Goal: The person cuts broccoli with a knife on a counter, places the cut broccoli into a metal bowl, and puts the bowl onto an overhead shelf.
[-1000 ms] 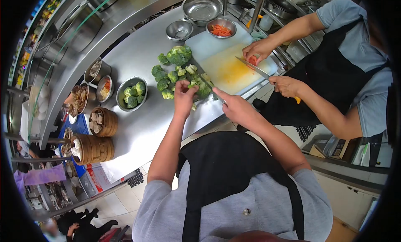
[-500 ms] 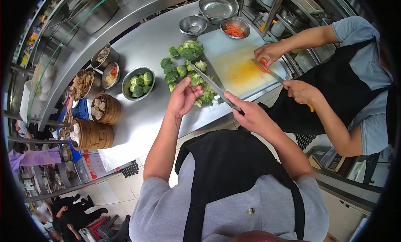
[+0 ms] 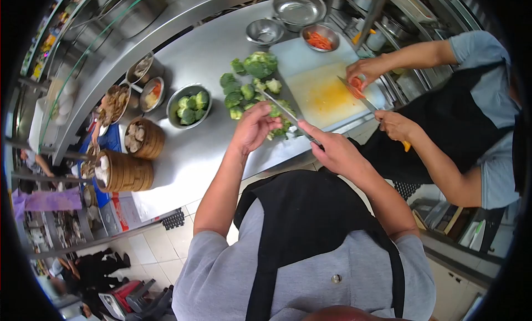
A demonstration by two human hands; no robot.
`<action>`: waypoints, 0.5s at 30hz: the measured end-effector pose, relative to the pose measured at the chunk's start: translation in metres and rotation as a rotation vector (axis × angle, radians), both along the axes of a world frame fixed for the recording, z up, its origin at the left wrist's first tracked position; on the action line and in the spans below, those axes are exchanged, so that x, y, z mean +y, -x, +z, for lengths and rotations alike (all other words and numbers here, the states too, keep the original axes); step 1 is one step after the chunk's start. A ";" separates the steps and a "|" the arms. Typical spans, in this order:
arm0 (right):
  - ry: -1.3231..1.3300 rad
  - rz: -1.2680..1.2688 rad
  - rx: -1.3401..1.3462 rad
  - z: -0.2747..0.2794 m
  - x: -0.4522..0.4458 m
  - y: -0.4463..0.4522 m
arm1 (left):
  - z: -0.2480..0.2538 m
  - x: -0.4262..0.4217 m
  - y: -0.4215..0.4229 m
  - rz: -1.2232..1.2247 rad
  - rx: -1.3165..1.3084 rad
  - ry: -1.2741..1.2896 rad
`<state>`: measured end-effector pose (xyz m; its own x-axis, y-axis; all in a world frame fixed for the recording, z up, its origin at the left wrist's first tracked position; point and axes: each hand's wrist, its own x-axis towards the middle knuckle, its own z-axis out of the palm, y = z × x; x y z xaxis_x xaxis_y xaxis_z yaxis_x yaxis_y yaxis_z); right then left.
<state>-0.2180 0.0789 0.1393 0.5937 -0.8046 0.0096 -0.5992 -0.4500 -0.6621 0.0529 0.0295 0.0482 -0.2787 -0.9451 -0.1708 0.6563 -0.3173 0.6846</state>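
Note:
My right hand [image 3: 342, 153] is closed around the dark handle of a knife [image 3: 285, 111]. Its blade points up and left over the broccoli, seen nearly edge-on. My left hand [image 3: 256, 128] has its fingers curled together beside the blade, at a broccoli piece [image 3: 275, 111] mostly hidden by fingers and knife. Cut broccoli florets [image 3: 233, 98] lie loose on the steel counter, with a larger broccoli head [image 3: 259, 65] behind them. Left of these stands a metal bowl [image 3: 171, 115] holding more florets.
At right, a co-worker's hands [image 3: 364, 70] cut an orange-red vegetable with another knife [image 3: 367, 103] on a white cutting board [image 3: 292, 80]. Metal bowls [image 3: 264, 31] stand at the back, one with red-orange slices [image 3: 319, 41]. Bamboo steamers [image 3: 133, 171] sit at left.
The view has shifted slightly. My knife blade has turned from showing its flat side to nearly edge-on, and my left fingers have closed in more around the broccoli piece.

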 end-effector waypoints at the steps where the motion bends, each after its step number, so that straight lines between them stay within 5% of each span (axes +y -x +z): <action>1: 0.020 0.008 -0.023 -0.005 -0.001 -0.003 | 0.001 0.003 0.004 0.027 -0.041 -0.017; 3: 0.059 0.013 -0.072 -0.007 -0.002 -0.005 | 0.011 0.008 -0.015 0.096 -0.106 -0.037; 8: -0.018 -0.073 -0.049 0.001 0.004 0.007 | 0.013 0.002 -0.109 0.675 -1.401 0.340; 12: 0.019 -0.056 -0.031 -0.011 0.012 0.028 | 0.026 0.006 -0.165 0.675 -2.090 0.528; 15: -0.014 -0.053 0.037 0.001 0.022 0.037 | 0.035 0.005 -0.126 0.631 -1.797 0.449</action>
<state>-0.2550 0.1006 0.1399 0.5500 -0.8348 -0.0231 -0.6459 -0.4078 -0.6454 0.1790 0.0345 0.0835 0.2552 -0.8722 0.4173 -0.8492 0.0042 0.5281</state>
